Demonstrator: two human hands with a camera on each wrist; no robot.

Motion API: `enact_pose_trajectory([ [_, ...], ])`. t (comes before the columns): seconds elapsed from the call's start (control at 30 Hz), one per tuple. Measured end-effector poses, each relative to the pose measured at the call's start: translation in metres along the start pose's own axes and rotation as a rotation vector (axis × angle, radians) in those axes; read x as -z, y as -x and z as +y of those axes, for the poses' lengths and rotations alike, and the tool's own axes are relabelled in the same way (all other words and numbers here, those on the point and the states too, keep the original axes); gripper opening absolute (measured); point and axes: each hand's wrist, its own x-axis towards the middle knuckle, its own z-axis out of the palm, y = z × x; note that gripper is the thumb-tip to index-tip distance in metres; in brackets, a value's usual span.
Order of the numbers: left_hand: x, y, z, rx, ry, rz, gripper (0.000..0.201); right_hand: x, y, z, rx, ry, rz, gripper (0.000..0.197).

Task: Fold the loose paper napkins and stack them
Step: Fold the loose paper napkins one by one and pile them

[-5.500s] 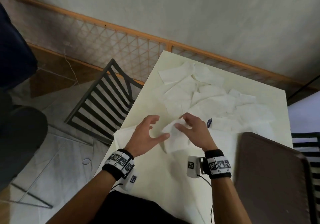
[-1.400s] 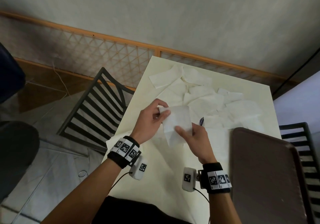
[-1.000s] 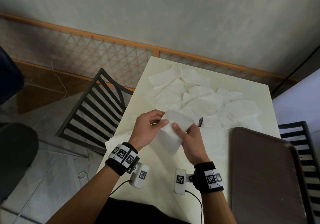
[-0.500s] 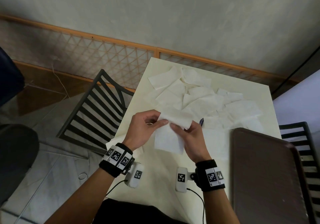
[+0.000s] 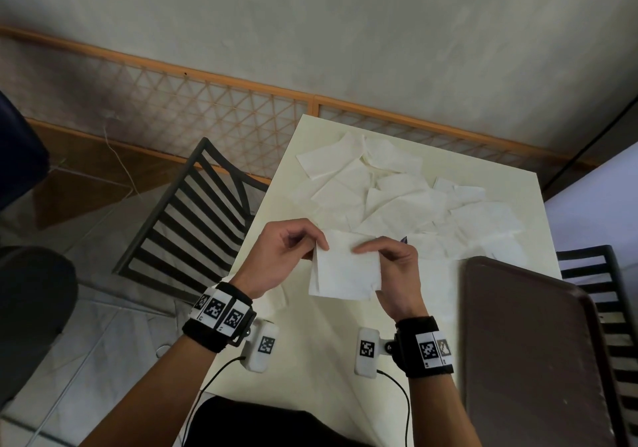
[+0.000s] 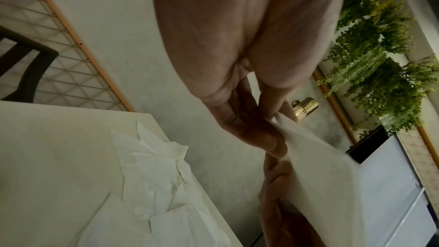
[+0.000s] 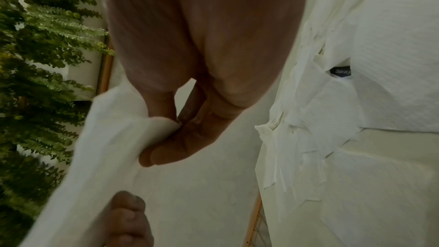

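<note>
Right now I am holding one thin white paper napkin [image 5: 345,268] up off the pale cream desk [image 5: 286,360], above its near-left part, with both hands pinching its top edge. My left hand [image 5: 283,255] is nipping the top left corner between thumb and curled fingers; my right hand [image 5: 397,270] is nipping the top edge further right, thumb laid flat along the paper. Neither grip is released: each is grasping this same napkin.

What worries me is the softness of the sheet. It is hanging doubled and already looking slightly skewed at the bottom, so if my two pinches are not levelled, the crease will likely set crooked. Pulling the hands apart too hard could tear such tissue.

Both wrists are raised, palms turning inward towards each other, forearms coming up from the near edge. The scattered loose white napkins [image 5: 397,201] are lying overlapped across the far half of the desk, and a dark brown tray [image 5: 528,343] is sitting at the right edge.
</note>
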Motion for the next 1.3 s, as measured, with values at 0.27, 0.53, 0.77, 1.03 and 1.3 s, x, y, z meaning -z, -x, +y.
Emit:
enact_pose_trajectory([
  [0.27, 0.002, 0.002, 0.005, 0.046, 0.023, 0.034, 0.024, 0.005, 0.006, -0.01, 0.12, 0.171, -0.097, 0.046],
  [0.53, 0.005, 0.013, 0.012, -0.065, -0.21, 0.025, 0.015, 0.007, 0.011, -0.032, 0.113, 0.24, -0.19, 0.04],
  [0.77, -0.001, 0.017, 0.014, -0.216, -0.379, -0.034, 0.014, -0.043, 0.001, -0.02, 0.295, 1.025, -0.191, 0.034],
  [1.03, 0.018, 0.037, 0.0, -0.122, -0.301, 0.25, 0.014, -0.055, -0.009, 0.005, 0.329, 0.929, -0.117, 0.04],
  [1.3, 0.059, 0.077, -0.045, 0.187, -0.307, 0.486, 0.028, -0.095, 0.0, 0.059, -0.002, 0.574, -0.212, 0.025],
])
